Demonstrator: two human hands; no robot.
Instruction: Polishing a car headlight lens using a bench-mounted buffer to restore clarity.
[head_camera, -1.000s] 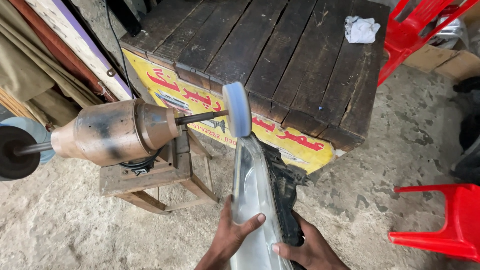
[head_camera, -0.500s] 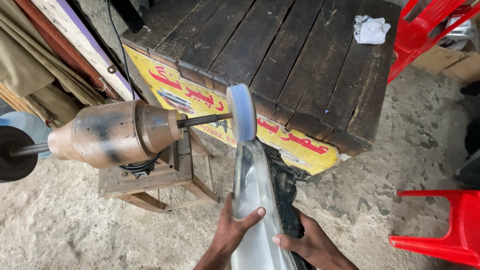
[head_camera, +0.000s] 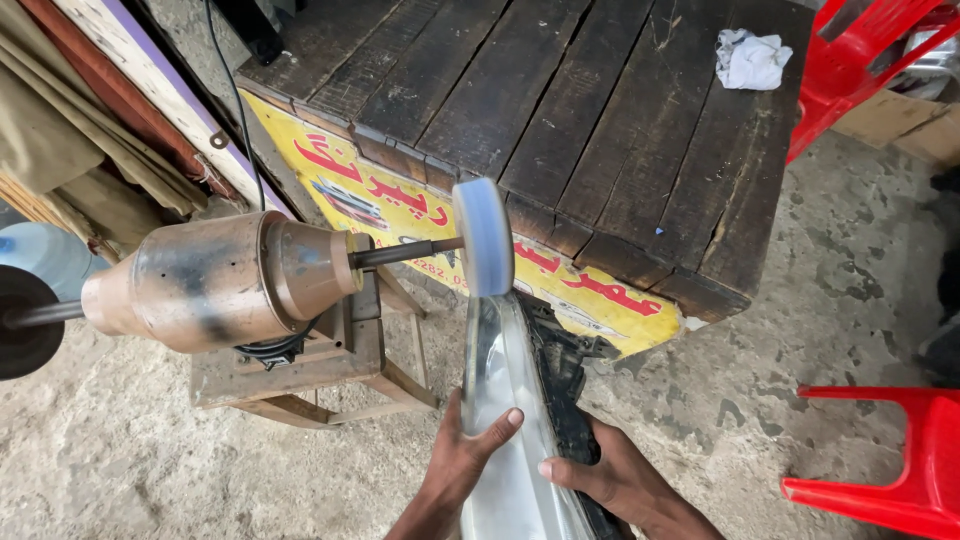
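I hold a car headlight (head_camera: 505, 400) with a clear lens and a black housing, its far end pressed up against a pale buffing wheel (head_camera: 484, 236). My left hand (head_camera: 458, 465) grips the lens from the left with the thumb across it. On the other side my right hand (head_camera: 610, 478) clasps the black housing. A thin shaft joins the wheel to a rusty brown motor (head_camera: 215, 282), which is mounted on a small wooden stand (head_camera: 300, 378).
A dark wooden plank table (head_camera: 560, 110) with a yellow sign on its front edge stands behind the wheel; a white crumpled rag (head_camera: 752, 58) lies on it. Red plastic chairs (head_camera: 890, 455) stand at right. A black disc (head_camera: 22, 320) sits on the motor's left end. Concrete floor below.
The headlight has stayed against the wheel. Both hands have shifted a little upward along it, and the view has drifted slightly.
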